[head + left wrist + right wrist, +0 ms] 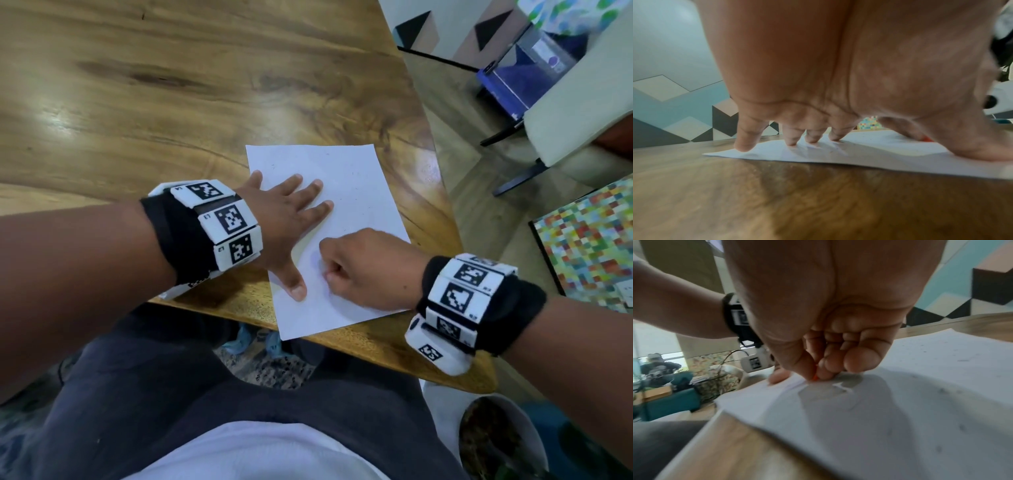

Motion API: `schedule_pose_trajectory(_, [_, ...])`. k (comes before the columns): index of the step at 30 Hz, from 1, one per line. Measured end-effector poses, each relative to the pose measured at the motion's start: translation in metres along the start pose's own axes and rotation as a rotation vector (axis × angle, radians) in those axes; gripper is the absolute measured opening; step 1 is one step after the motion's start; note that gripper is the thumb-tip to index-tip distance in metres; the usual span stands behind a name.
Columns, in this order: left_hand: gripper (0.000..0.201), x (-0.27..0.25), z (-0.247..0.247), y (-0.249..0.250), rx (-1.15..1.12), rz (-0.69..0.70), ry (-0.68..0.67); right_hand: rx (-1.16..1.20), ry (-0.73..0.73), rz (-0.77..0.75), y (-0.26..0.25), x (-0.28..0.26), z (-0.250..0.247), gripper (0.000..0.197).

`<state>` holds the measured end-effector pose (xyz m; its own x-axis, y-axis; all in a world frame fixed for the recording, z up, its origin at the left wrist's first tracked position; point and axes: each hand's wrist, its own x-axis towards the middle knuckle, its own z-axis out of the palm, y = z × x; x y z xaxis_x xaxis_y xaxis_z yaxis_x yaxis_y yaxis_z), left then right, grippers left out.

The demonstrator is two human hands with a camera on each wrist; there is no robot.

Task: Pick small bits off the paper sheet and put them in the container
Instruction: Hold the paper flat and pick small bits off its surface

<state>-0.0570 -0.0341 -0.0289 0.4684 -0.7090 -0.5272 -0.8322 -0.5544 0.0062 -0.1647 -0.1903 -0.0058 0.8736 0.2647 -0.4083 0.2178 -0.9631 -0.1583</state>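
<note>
While the wooden desk (144, 85) carries the white paper sheet (356, 185) near its front edge, the container cannot be made out with any certainty. The left hand (277, 219) lies flat, fingers (744, 142) spread, pressing the sheet down. The right hand (363, 270) is curled low on the sheet, thumb and forefinger pinching a small orange bit (815, 378). Faint specks (941, 391) dot the sheet elsewhere. The bit looks tiny, so I judge it could slip from the pinch, or the sheet could skid and scatter specks if the left hand eases.
</note>
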Motion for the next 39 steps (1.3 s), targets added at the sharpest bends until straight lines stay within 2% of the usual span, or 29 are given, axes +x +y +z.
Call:
schedule_pose_trajectory(4, [0.144,-0.002,-0.002,0.001,0.014,-0.002,-0.004,0.048,0.113,0.206,0.03,0.027,-0.015,0.01])
schedule_pose_trajectory(7, [0.144,-0.002,-0.003,0.002,0.026,-0.004,-0.001,0.023,0.161,0.299,0.041,0.04,-0.024,0.01])
schedule_pose_trajectory(9, [0.144,-0.001,-0.003,0.001,0.02,-0.005,0.0,0.006,0.158,0.278,0.035,0.039,-0.022,0.009])
schedule_pose_trajectory(13, [0.146,0.0,0.0,-0.002,-0.029,-0.022,-0.009,0.021,0.055,0.046,0.0,0.017,-0.008,0.009])
schedule_pose_trajectory(15, [0.145,0.0,0.0,-0.002,-0.04,-0.032,-0.012,0.041,0.044,-0.007,-0.01,0.013,-0.004,0.01])
schedule_pose_trajectory(17, [0.144,0.0,0.001,-0.003,-0.043,-0.024,-0.007,0.054,0.073,0.043,-0.005,0.021,-0.008,0.01])
schedule_pose_trajectory(19, [0.142,-0.001,0.001,-0.003,-0.034,-0.02,0.001,0.057,0.126,0.155,0.013,0.037,-0.016,0.01])
schedule_pose_trajectory(23, [0.15,-0.001,0.003,-0.004,-0.008,-0.041,0.014,0.031,0.21,0.333,0.047,0.058,-0.032,0.01])
schedule_pose_trajectory(25, [0.151,-0.001,0.004,-0.005,-0.018,-0.041,0.015,0.042,0.204,0.327,0.044,0.055,-0.031,0.009])
schedule_pose_trajectory(29, [0.151,-0.001,0.006,-0.006,-0.031,-0.024,0.011,0.08,0.082,0.137,0.014,0.029,-0.015,0.008])
schedule_pose_trajectory(31, [0.152,0.001,0.006,-0.007,-0.029,-0.017,0.011,0.092,0.071,0.113,0.013,0.024,-0.012,0.009])
schedule_pose_trajectory(39, [0.152,0.0,0.004,-0.005,-0.018,-0.008,0.009,-0.022,0.241,0.395,0.082,0.091,-0.048,0.018])
